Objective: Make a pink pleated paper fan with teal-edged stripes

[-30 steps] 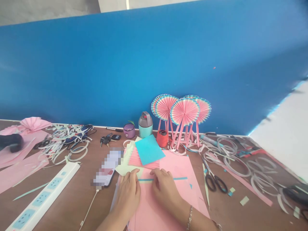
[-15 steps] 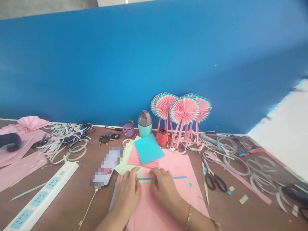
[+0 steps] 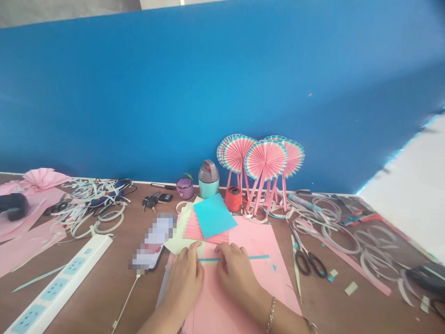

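My left hand (image 3: 184, 280) and my right hand (image 3: 237, 273) both rest on a pink paper sheet (image 3: 264, 250) on the brown table, fingers pinching its far folded edge. A thin blue strip (image 3: 257, 257) runs along that edge between and past my fingertips. Just beyond lie a turquoise paper square (image 3: 213, 216), pleated pink paper (image 3: 193, 230) and a pale yellow sheet (image 3: 176, 242). A bracelet shows on my right wrist.
Several pink paper fans (image 3: 264, 162) stand against the blue wall (image 3: 208, 93). Scissors (image 3: 309, 262) lie to the right among curled paper strips (image 3: 344, 234). A phone (image 3: 153, 242), power strip (image 3: 59, 283), keys (image 3: 153, 201), bottle (image 3: 208, 179) and red thread spool (image 3: 232, 199) sit nearby.
Both hands stay on the pink sheet's edge with hardly any shift. The camera view drifted slightly.
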Demonstrator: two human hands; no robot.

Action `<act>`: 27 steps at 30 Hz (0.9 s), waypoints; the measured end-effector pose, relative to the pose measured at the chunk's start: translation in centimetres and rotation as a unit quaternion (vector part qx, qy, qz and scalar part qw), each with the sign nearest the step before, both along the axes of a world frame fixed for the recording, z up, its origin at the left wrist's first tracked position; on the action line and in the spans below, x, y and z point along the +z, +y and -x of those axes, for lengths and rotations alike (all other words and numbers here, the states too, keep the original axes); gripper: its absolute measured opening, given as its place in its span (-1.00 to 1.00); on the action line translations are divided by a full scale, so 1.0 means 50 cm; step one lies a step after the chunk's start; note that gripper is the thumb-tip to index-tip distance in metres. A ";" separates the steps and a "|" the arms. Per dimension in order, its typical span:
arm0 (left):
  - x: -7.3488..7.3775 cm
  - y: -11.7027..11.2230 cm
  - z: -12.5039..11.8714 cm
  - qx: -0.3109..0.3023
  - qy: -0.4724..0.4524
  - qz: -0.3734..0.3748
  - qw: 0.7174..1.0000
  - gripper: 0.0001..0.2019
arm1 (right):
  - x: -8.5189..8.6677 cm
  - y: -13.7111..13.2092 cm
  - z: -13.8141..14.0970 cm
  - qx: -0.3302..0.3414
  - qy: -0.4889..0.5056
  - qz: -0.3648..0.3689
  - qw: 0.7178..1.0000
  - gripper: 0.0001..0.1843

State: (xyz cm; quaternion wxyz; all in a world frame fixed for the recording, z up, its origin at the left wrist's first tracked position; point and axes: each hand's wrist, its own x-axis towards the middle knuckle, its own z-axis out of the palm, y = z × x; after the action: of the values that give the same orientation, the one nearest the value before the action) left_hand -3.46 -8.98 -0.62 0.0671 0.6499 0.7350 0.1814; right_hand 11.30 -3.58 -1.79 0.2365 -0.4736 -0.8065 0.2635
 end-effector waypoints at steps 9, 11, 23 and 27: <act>-0.003 0.000 0.001 0.010 0.001 0.009 1.000 -0.56 | 0.000 -0.002 0.001 -0.004 -0.003 -0.003 1.000 -0.59; -0.011 0.000 0.007 0.014 0.002 -0.010 1.000 -0.55 | 0.001 -0.002 0.001 -0.004 -0.001 -0.005 1.000 -0.60; -0.010 -0.032 -0.009 -0.133 -0.007 -0.163 0.978 -0.62 | 0.003 -0.001 0.003 0.000 -0.024 -0.008 1.000 -0.59; -0.026 -0.045 -0.031 -0.198 0.040 -0.140 0.969 -0.60 | 0.005 -0.003 0.002 -0.001 -0.014 -0.010 1.000 -0.62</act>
State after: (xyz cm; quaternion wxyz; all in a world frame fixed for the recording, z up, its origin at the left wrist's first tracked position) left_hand -1.90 -11.25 -1.91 -0.0195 0.7924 0.5607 0.2394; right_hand 11.20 -3.74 -1.55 0.2303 -0.4759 -0.8117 0.2482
